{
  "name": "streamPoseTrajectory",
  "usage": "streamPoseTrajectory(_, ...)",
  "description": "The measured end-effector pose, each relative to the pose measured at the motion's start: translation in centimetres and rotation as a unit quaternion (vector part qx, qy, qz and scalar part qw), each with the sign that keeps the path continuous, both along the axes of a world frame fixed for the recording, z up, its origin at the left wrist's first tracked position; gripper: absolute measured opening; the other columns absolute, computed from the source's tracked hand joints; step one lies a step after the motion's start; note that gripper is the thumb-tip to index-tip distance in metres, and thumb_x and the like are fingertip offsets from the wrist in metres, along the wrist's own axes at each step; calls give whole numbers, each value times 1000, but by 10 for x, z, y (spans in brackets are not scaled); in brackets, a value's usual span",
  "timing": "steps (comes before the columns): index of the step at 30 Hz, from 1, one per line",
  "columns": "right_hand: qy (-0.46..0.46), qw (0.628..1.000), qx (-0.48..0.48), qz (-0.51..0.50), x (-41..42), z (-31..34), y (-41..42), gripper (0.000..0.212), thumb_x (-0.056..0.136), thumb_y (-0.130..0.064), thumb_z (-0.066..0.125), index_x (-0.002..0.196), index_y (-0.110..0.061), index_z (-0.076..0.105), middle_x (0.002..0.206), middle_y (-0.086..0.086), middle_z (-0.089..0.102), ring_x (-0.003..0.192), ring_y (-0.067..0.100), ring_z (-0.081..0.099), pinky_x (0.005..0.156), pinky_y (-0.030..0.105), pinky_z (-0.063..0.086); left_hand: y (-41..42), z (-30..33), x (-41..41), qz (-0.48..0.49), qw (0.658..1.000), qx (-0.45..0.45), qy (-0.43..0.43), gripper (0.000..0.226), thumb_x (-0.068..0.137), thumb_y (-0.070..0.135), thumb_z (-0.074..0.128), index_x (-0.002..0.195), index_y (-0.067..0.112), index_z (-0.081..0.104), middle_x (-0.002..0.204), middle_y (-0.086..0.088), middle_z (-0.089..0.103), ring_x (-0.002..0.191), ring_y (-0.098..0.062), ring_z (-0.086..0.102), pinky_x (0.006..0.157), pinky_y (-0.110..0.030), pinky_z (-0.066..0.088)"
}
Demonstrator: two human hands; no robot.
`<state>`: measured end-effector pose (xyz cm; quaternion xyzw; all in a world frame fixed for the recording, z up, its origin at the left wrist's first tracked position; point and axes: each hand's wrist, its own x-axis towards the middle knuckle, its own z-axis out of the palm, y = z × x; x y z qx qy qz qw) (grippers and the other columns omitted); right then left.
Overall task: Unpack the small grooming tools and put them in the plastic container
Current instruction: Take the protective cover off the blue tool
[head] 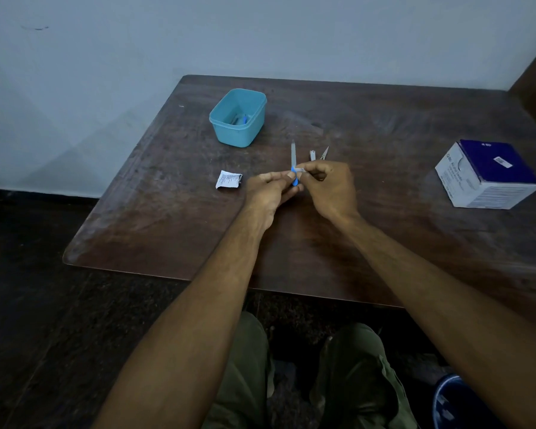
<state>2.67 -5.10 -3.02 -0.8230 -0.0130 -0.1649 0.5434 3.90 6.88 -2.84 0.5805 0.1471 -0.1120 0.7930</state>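
A nail file (293,153) with a blue handle points away from me at the table's middle. My left hand (270,190) grips its blue handle from the left. My right hand (328,184) pinches a pale strip of wrapping around the file's handle end. Behind my right hand lie a small nail clipper (312,155) and small scissors (324,152) on the table. The teal plastic container (226,126) stands further back to the left, with a few small blue-handled tools inside.
A crumpled white printed paper (228,179) lies left of my hands. A white and purple cardboard box (489,174) sits at the right. The dark wooden table (167,212) has its front edge near my knees. A blue object (452,400) sits on the floor at lower right.
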Motion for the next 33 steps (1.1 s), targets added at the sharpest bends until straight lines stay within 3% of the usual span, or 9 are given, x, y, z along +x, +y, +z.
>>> streamPoseTrajectory(5, -6, 999, -27, 16, -4, -6, -6, 11, 85, -12, 67, 91, -12, 76, 84, -3, 74, 76, 7, 69, 73, 28, 57, -2, -3, 2, 9, 1000, 17, -6, 5, 88, 1, 63, 90, 1, 68, 85, -9, 71, 70, -11, 70, 69, -20, 57)
streamPoseTrajectory(9, 17, 1000, 16, 18, -2, -3, -4, 11, 85, -7, 66, 91, -9, 75, 84, 1, 74, 72, 6, 69, 66, 19, 55, -4, -1, 0, 10, 1000, 29, -8, 5, 89, 3, 64, 89, 3, 68, 87, -9, 72, 73, -15, 71, 73, -23, 59)
streamPoseTrajectory(12, 39, 997, 71, 9, 1, -2, 0, 12, 85, -3, 65, 93, -5, 74, 83, 5, 74, 66, 5, 68, 60, 12, 50, -5, 2, -3, 18, 999, 28, -13, 5, 90, 3, 62, 91, 2, 67, 88, -11, 70, 72, -18, 70, 68, -21, 59)
streamPoseTrajectory(17, 35, 994, 97, -22, 16, 1, 0, 12, 82, -8, 69, 92, -11, 75, 85, -1, 74, 72, 0, 65, 70, 15, 50, 4, 12, 4, 42, 996, 68, -34, 4, 89, 3, 64, 91, 0, 66, 89, -12, 69, 75, -19, 69, 67, -21, 59)
streamPoseTrajectory(19, 31, 993, 109, -27, 25, 7, 2, 10, 81, -9, 70, 89, -11, 75, 83, -1, 73, 68, -2, 62, 66, 18, 49, 12, 20, 10, 54, 991, 107, -62, 3, 88, 1, 64, 88, -1, 67, 87, -12, 68, 75, -21, 67, 66, -23, 60)
streamPoseTrajectory(24, 15, 993, 112, -35, 47, 23, 14, 8, 81, -7, 69, 87, -7, 75, 83, 1, 72, 59, -8, 57, 57, 10, 44, 41, 39, 40, 85, 934, 329, -113, 17, 77, 16, 69, 60, 20, 69, 67, -3, 68, 71, -28, 69, 60, -32, 53)
streamPoseTrajectory(28, 4, 996, 89, -32, 65, 31, 23, 7, 81, -9, 69, 85, -10, 75, 85, 1, 74, 69, -1, 64, 67, 11, 48, 63, 61, 68, 87, 874, 459, -130, 16, 76, 20, 63, 72, 8, 73, 75, -9, 71, 70, -24, 67, 65, -37, 56)
streamPoseTrajectory(30, 0, 997, 73, -34, 77, 31, 25, 8, 80, -13, 70, 84, -14, 76, 85, -3, 74, 74, 3, 67, 70, 17, 52, 71, 72, 83, 83, 856, 494, -131, 16, 78, 20, 61, 73, 8, 71, 76, -8, 71, 75, -25, 69, 62, -35, 55)
streamPoseTrajectory(33, 8, 998, 51, -40, 93, 29, 27, 8, 79, -21, 70, 83, -19, 76, 84, -9, 74, 78, 4, 69, 76, 29, 57, 78, 82, 106, 60, 823, 546, -144, 17, 78, 16, 54, 76, 4, 65, 93, -14, 72, 90, -32, 69, 57, -36, 52)
